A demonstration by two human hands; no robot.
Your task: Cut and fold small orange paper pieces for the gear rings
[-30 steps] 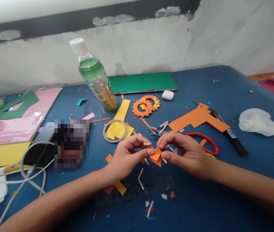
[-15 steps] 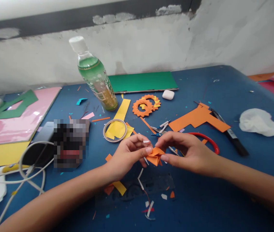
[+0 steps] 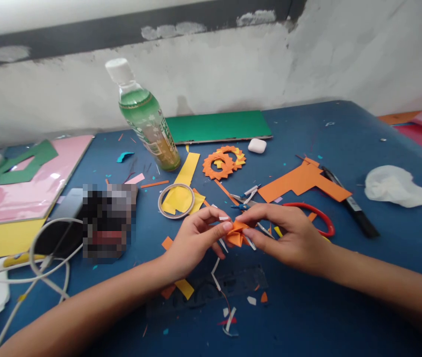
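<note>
Between my two hands is a small folded orange paper piece with pleated, pointed edges. My left hand pinches its left side between thumb and fingers. On the other side, the thumb and fingertips of my right hand close on it. Just beyond lie a blue and silver compass and red-handled scissors, partly hidden by my right hand. Two pleated paper rings, orange and yellow, rest farther back. A cut orange paper sheet lies to their right.
A tea bottle stands at the back left before a green board. A tape roll sits on yellow paper. Also around are an eraser, a black marker, crumpled tissue, a white cable and a clear ruler.
The folded orange piece has turned slightly and risen a little in my fingers. My right hand has shifted slightly left, its fingertips nearer my left hand.
</note>
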